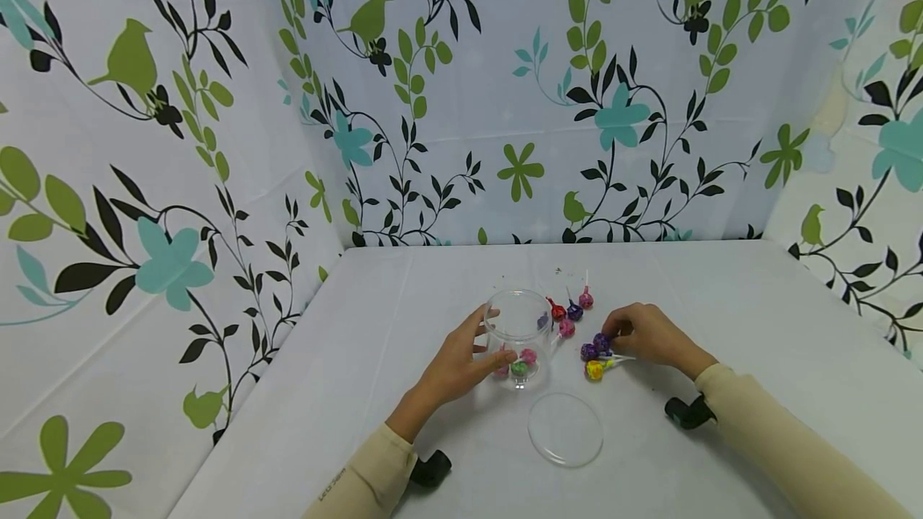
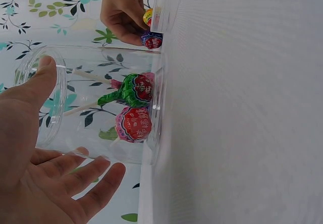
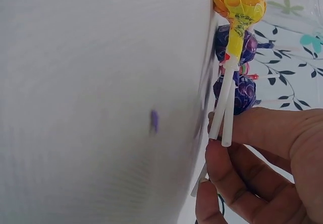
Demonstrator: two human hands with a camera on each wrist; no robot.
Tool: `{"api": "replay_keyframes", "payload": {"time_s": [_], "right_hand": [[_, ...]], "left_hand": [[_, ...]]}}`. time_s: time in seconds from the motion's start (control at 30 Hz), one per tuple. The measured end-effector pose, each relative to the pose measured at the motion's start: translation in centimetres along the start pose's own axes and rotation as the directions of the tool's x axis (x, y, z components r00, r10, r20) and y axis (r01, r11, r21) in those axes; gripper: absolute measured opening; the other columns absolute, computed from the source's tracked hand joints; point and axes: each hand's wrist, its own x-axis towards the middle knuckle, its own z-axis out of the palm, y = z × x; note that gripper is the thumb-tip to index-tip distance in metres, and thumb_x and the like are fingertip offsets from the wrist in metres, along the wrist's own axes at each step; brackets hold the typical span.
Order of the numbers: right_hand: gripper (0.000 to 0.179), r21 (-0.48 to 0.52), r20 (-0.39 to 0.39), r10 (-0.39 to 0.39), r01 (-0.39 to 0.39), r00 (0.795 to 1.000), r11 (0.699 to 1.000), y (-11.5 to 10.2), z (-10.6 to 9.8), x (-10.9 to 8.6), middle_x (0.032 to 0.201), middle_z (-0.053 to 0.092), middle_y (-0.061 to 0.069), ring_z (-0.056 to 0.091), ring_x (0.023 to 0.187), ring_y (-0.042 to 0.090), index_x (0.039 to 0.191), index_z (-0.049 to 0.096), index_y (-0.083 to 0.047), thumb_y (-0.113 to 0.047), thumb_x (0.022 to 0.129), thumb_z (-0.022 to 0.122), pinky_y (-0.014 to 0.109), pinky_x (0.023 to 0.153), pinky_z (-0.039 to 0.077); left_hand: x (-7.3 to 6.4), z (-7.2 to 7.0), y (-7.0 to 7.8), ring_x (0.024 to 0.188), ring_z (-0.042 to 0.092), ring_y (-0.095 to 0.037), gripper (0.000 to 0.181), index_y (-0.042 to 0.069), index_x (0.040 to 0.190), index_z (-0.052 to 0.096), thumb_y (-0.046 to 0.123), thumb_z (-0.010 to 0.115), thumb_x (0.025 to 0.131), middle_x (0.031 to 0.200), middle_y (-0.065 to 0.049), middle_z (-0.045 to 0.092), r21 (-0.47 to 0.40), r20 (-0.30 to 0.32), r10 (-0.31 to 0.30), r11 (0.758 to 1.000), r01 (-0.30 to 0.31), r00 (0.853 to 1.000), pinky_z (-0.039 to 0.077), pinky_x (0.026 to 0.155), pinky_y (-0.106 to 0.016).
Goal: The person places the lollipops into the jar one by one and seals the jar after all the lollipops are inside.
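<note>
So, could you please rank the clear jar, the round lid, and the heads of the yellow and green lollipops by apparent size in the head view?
1. Clear jar
2. Round lid
3. Yellow lollipop and green lollipop: their heads look too alike to rank.

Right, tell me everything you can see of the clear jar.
The clear jar is round and see-through, plastic or glass by its look, with a rounded rim and a wide, uncovered mouth. It stands upright on the white table, just beyond a clear disc. The left hand holds it, thumb at the rim, fingers on the opposite side. Near its bottom sit wrapped lollipops: a green one and pink ones.
</note>
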Motion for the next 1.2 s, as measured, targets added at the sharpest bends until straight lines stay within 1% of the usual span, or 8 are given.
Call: {"api": "replay_keyframes", "payload": {"time_s": [0.2, 0.3, 0.47, 0.57, 0.8, 1.0, 1.2], "right_hand": [[0.015, 0.003, -0.002, 0.008, -0.008, 1.000, 1.000, 0.0, -0.2, 0.0, 0.093, 0.071, 0.000, 0.061, 0.082, 0.019, 0.097, 0.077, -0.007, 0.005, 0.088, 0.075, 0.037, 0.076, 0.057], [0.015, 0.003, -0.006, 0.006, -0.006, 1.000, 1.000, -0.1, -0.3, 0.1, 0.094, 0.071, 0.000, 0.061, 0.082, 0.019, 0.098, 0.077, -0.006, 0.005, 0.089, 0.075, 0.038, 0.077, 0.059], [0.014, -0.007, -0.023, -0.014, 0.014, 1.000, 1.000, -0.4, -0.8, 0.1, 0.094, 0.072, 0.001, 0.062, 0.083, 0.020, 0.098, 0.077, -0.006, 0.005, 0.089, 0.075, 0.040, 0.079, 0.059], [0.014, -0.016, -0.036, -0.027, 0.026, 0.999, 1.000, -0.6, -1.0, 0.1, 0.093, 0.072, 0.000, 0.063, 0.082, 0.019, 0.098, 0.077, -0.006, 0.005, 0.089, 0.075, 0.039, 0.077, 0.058], [0.012, -0.003, -0.043, -0.039, 0.039, 0.998, 0.999, -1.6, -1.8, 0.3, 0.093, 0.072, 0.000, 0.063, 0.082, 0.018, 0.100, 0.077, -0.005, 0.002, 0.091, 0.076, 0.036, 0.076, 0.059], [0.012, 0.004, -0.058, -0.038, 0.038, 0.998, 0.999, -2.5, -2.4, 0.3, 0.093, 0.072, 0.000, 0.064, 0.081, 0.018, 0.102, 0.077, -0.004, 0.002, 0.091, 0.076, 0.034, 0.074, 0.059], [0.012, 0.012, -0.069, -0.043, 0.044, 0.997, 0.999, -3.2, -2.6, 0.2, 0.093, 0.073, 0.000, 0.063, 0.080, 0.017, 0.102, 0.077, -0.004, 0.001, 0.091, 0.076, 0.032, 0.071, 0.057]], "left_hand": [[0.1, 0.0, 0.0, 0.136, 0.053, -0.029, 0.086, 0.007, 0.162, 0.031, 0.041, 0.076, 0.097, 0.155, -0.012, 0.047, 0.002, 0.003, 0.000, 1.000, 0.000, 1.000, 0.055, 0.101, -0.041], [0.0, 0.0, 0.0, 0.136, 0.053, -0.029, 0.086, 0.008, 0.162, 0.031, 0.041, 0.076, 0.097, 0.156, -0.011, 0.047, 0.000, 0.002, -0.003, 1.000, 0.003, 1.000, 0.055, 0.101, -0.041], [0.0, 0.0, 0.1, 0.136, 0.053, -0.029, 0.085, 0.008, 0.161, 0.032, 0.041, 0.077, 0.097, 0.155, -0.010, 0.048, -0.001, 0.001, -0.008, 1.000, 0.008, 1.000, 0.055, 0.100, -0.042], [0.0, 0.0, 0.1, 0.136, 0.053, -0.029, 0.085, 0.008, 0.161, 0.032, 0.041, 0.077, 0.097, 0.156, -0.010, 0.047, -0.004, 0.003, -0.010, 1.000, 0.010, 1.000, 0.055, 0.100, -0.042], [0.0, 0.0, 0.1, 0.135, 0.054, -0.027, 0.083, 0.010, 0.161, 0.033, 0.040, 0.077, 0.097, 0.155, -0.009, 0.048, -0.005, -0.001, -0.013, 1.000, 0.013, 1.000, 0.055, 0.100, -0.039], [0.1, -0.1, 0.2, 0.136, 0.053, -0.027, 0.083, 0.010, 0.161, 0.032, 0.040, 0.077, 0.097, 0.155, -0.010, 0.047, -0.001, 0.003, -0.021, 1.000, 0.021, 1.000, 0.055, 0.101, -0.041], [0.0, -0.1, 0.3, 0.136, 0.053, -0.027, 0.084, 0.010, 0.161, 0.032, 0.039, 0.077, 0.096, 0.155, -0.009, 0.047, 0.002, 0.007, -0.030, 1.000, 0.030, 1.000, 0.055, 0.101, -0.040]]}}
